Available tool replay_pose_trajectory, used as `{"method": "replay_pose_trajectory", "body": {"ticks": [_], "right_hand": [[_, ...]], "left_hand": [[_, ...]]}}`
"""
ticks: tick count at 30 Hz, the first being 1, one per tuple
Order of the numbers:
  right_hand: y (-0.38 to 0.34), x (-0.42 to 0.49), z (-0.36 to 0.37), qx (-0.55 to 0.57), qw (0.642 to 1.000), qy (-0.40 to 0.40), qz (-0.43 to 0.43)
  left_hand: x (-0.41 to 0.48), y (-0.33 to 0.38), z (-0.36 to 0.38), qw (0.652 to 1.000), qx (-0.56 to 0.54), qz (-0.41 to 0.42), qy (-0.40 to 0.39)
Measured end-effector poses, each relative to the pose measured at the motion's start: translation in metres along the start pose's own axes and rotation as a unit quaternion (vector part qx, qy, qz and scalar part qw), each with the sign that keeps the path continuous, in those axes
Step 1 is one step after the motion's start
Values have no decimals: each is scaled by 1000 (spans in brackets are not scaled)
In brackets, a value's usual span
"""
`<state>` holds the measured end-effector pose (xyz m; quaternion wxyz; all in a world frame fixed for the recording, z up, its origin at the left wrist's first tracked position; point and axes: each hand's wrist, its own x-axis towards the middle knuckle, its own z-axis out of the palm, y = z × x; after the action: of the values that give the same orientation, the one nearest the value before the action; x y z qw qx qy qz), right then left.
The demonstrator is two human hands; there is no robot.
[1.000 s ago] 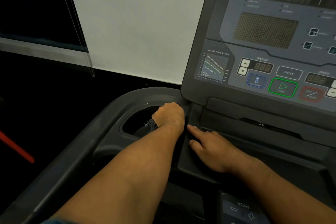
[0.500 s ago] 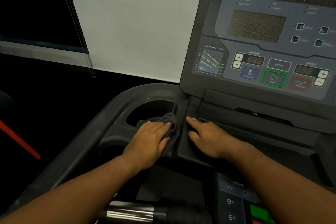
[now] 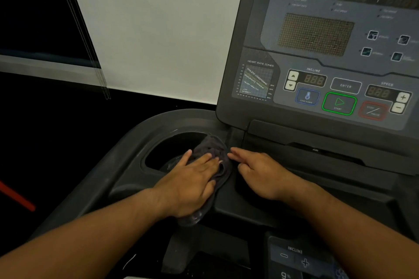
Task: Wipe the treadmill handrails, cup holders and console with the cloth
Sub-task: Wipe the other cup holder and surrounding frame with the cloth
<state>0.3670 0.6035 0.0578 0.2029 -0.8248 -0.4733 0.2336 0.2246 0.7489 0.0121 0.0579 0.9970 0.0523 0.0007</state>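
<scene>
A dark grey cloth (image 3: 215,149) lies over the right rim of the left cup holder (image 3: 172,149), a deep black recess in the treadmill's dark plastic deck. My left hand (image 3: 192,179) lies flat on the cloth with straight fingers, pressing it against the rim. Just to the right, my right hand (image 3: 258,170) rests on the deck, fingers loosely extended, fingertips close to the cloth's edge. The console (image 3: 328,52) rises at the upper right, with dark displays, incline and speed buttons and a green start button.
A white wall panel (image 3: 154,29) stands behind the treadmill, with a dark window area at the left. A small incline keypad (image 3: 294,258) sits at the lower right. A red stripe (image 3: 15,197) shows on the dark floor at far left.
My left hand came out of the cup holder with the cloth, drew back onto its right rim and flattened. My right hand has stayed on the deck beside it.
</scene>
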Motion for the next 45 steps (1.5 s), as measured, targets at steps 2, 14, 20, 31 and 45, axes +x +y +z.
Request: {"method": "replay_pose_trajectory", "body": {"ticks": [2, 14, 20, 31, 45], "right_hand": [[-2, -1, 3, 19, 999, 25, -3], [-3, 0, 11, -6, 999, 33, 5], [-2, -1, 12, 69, 996, 37, 30], [-12, -3, 5, 50, 998, 12, 38], [-8, -4, 10, 27, 998, 43, 38]], "left_hand": [[19, -6, -5, 1000, 12, -8, -28], [108, -37, 0, 999, -12, 18, 45], [78, -19, -2, 983, -130, 10, 133], [-49, 12, 13, 982, -120, 57, 130], [59, -6, -6, 995, 90, -18, 43]]}}
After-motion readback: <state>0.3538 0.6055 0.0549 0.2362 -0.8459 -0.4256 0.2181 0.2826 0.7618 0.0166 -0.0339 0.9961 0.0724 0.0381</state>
